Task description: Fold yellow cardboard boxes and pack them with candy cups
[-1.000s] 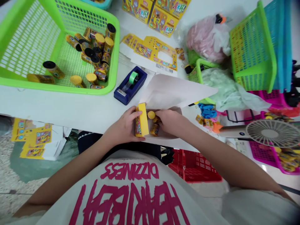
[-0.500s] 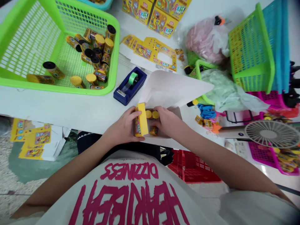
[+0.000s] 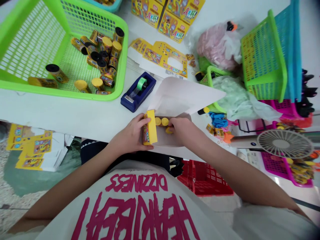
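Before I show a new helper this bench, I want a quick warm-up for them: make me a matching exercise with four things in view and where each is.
1. Tape dispenser
2. Left hand
3. Right hand
4. Red basket

A. Below the tabletop
B. Holding the yellow side of a box
C. Beside the large green basket
D. At a yellow-topped tube

Pairs: 1-C, 2-B, 3-D, 4-A

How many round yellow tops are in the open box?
3, that I see. The first top and second top are side by side in the box; the right hand touches the third top. It may hide more.
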The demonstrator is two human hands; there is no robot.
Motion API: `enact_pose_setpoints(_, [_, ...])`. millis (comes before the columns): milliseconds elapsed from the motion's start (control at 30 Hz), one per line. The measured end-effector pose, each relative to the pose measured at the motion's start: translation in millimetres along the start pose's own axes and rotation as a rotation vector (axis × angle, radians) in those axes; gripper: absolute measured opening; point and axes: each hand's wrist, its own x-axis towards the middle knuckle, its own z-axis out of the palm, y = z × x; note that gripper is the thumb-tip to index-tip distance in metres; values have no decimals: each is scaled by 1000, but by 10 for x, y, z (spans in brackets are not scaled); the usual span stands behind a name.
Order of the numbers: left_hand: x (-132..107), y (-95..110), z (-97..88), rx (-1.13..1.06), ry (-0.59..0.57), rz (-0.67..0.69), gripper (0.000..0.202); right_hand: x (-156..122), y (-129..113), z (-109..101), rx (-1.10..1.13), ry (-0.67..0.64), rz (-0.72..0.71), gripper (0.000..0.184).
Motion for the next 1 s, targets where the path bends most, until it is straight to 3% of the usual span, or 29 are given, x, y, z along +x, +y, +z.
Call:
enact_pose_setpoints(133, [7,22,-8,4,4,2,106,-43,-13,-163,-92,59,29,28])
enact_pose_setpoints(267, [8,33,-15,8,1,-5,106,-161,-68,-273,-195,34,101,30])
enact_pose_setpoints(600, [-26,8,3,28,1,-18,108,-71,-102,-215,-271,-140,190,23])
enact_pose_setpoints(800, [-31,15,7,55,-12,-25,108,-80,-61,-216,-256,-111,170,41])
enact_pose_setpoints(1000, [-33,13,14,58,-14,-37,108,-110,-78,-126,-228,-41,193,22])
